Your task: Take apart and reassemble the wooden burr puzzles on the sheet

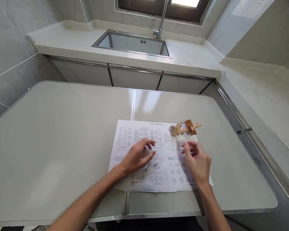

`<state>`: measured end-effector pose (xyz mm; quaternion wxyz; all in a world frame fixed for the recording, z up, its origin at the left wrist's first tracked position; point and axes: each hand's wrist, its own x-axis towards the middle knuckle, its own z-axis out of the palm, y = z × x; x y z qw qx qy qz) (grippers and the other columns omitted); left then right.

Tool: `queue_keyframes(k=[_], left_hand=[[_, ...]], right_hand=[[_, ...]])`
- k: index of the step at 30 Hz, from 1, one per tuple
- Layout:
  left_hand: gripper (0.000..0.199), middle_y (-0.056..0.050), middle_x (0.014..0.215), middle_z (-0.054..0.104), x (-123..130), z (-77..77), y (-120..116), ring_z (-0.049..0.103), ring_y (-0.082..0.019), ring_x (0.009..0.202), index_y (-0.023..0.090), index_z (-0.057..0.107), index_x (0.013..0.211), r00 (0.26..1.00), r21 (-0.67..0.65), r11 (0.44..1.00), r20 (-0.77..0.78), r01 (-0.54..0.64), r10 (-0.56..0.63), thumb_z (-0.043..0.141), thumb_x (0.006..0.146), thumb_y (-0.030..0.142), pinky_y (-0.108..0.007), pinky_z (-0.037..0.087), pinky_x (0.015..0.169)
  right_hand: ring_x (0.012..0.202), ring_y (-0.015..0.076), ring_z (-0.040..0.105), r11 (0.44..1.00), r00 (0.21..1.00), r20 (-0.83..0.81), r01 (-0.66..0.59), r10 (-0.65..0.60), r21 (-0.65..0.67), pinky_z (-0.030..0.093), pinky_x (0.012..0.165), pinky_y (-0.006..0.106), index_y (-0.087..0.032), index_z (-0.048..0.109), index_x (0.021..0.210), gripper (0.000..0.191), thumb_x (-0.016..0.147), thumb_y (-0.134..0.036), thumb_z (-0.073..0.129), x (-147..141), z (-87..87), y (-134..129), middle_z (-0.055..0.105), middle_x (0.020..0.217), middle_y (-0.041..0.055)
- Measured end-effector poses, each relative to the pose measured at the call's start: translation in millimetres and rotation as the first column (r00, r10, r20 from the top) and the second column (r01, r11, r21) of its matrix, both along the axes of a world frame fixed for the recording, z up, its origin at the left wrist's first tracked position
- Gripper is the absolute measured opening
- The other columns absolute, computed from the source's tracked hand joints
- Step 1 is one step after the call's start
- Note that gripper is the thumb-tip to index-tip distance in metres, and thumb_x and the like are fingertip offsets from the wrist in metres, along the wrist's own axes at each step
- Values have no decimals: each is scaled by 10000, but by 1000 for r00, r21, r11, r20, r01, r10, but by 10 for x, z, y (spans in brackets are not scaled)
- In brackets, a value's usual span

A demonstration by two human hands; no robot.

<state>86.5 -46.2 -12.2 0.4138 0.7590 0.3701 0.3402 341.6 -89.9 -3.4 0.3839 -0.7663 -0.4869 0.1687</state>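
A printed instruction sheet (167, 173) with rows of small line diagrams lies flat on the table. Over its middle rests my left hand (137, 155), thumb and fingers apart with nothing between them. My right hand (198, 162) hovers over the right part of the sheet, slightly blurred, its fingers loosely curled and no object visible in them. Just beyond it, at the sheet's upper right corner, sit interlocking wooden puzzle pieces: a paler crossed cluster (176, 129) and a browner crossed cluster (190, 126), close together. Whether the two clusters are joined I cannot tell.
The pale folding table (69, 134) has a metal seam down its middle and rounded corners. Behind it runs a white counter (190, 54) with a steel sink (135, 43) and a tap (159, 30). Another counter (260, 93) flanks the right side.
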Motion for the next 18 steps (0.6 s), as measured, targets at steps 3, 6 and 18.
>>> queue_keyframes(k=[3,6,18], left_hand=[[246,-69,1152,705,3,11,9,662,-188,972,232,618,1234,1000,-4,1000,2,3,-3,636,989,224,-335,550,860],[187,-65,1109,703,0,31,25,645,-163,883,218,634,1181,1000,-12,1000,10,3,-3,624,996,241,-313,540,810],[285,67,618,370,-361,46,356,335,-100,557,225,383,694,954,49,970,-179,-236,241,548,922,268,-233,327,542]], right_hand=[[608,196,667,995,977,-192,-102,95,-25,513,617,293,-224,697,899,358,974,-566,622,-6,-94,-298,710,676,13],[584,181,621,992,941,-322,-120,99,-45,500,577,278,-227,682,897,344,979,-557,631,-1,-186,-479,660,621,-6],[595,181,599,977,932,-318,-204,173,-67,484,570,283,-223,687,888,368,983,-569,606,36,-269,-453,659,643,4]])
